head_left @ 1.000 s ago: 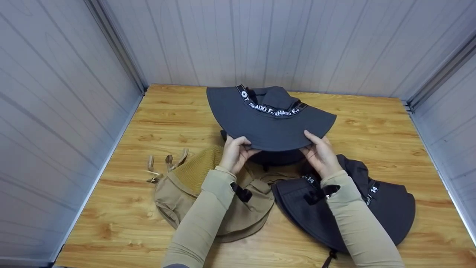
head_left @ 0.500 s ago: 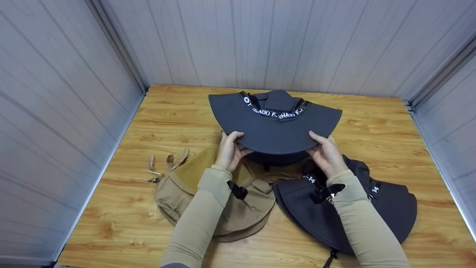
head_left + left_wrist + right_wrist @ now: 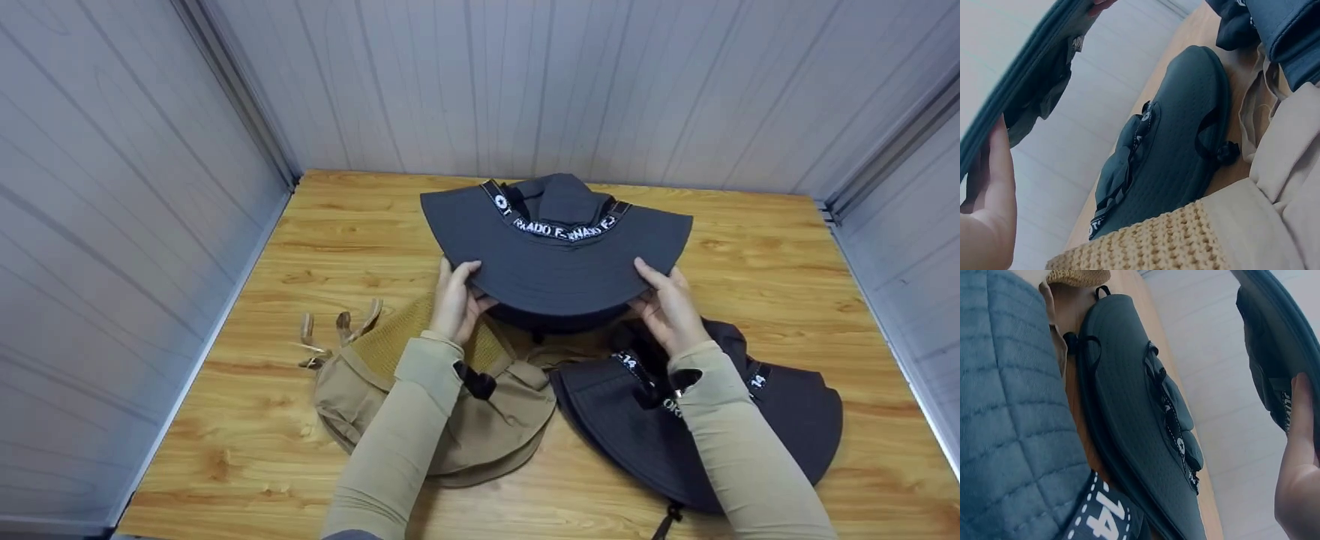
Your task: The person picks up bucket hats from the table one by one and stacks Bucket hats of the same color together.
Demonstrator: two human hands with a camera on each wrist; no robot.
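Note:
A dark grey wide-brimmed sun hat (image 3: 555, 277) with a white-lettered band is raised over the table, its brim sloping down toward me. My left hand (image 3: 454, 301) pinches the brim's left side, thumb on top and fingers beneath. On the right side my right hand (image 3: 670, 307) grips the brim the same way. Both wrist views show the brim from below, with the left hand (image 3: 991, 208) and right hand (image 3: 1297, 467) against its underside. Another dark hat (image 3: 1185, 124), with a cord and toggle, lies folded on the table under the raised one, mostly covered in the head view.
A tan hat (image 3: 495, 431) with a mustard mesh crown (image 3: 394, 341) and straps lies front left, partly under my left forearm. Front right, a dark hat (image 3: 799, 424) lies beneath my right forearm. Pale panel walls (image 3: 480, 90) enclose the wooden table (image 3: 225, 405) on three sides.
The held hat has shifted slightly right and toward me. My hands have moved a little farther apart along its brim, still gripping it. The hats on the table have stayed in place.

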